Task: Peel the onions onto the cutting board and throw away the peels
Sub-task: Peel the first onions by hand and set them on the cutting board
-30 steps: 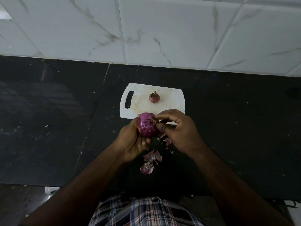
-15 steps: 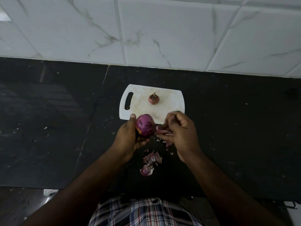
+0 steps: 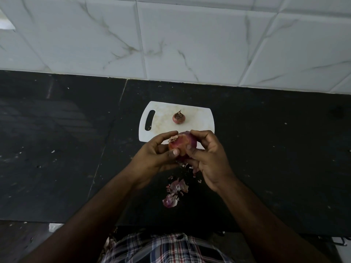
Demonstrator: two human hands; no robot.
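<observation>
Right now I have both hands wrapped around one red onion [image 3: 182,146], held up just above the near edge of the white cutting board [image 3: 199,118]. My left hand [image 3: 153,154] cups it from the left side, fingers curled over the top and the thumb pressed against the front of the bulb. My right hand [image 3: 209,158] grips it from the right, fingers hooked over the top and the thumb laid on the front just beside the left thumb. A tuft of dry root or stem end shows at the upper left of the bulb, against my left fingers. The skin facing me looks pinkish-orange on the left and purple toward the right.

A second, smaller onion [image 3: 178,117] sits on the cutting board, well clear of my hands, its dry tip pointing up and away. It looks unpeeled. The board's handle slot is at its left end, and the board lies flat on the black table [image 3: 275,158].

Below my hands a small pile of purple peels [image 3: 175,192] lies on the table, not on the board, with smaller scraps scattered between the pile and my right palm. One strip hangs or lies just under my right hand; I cannot tell whether it is attached to anything.

White marbled wall tiles [image 3: 190,38] rise behind the table, and a plaid shirt [image 3: 163,249] shows at the bottom edge.
</observation>
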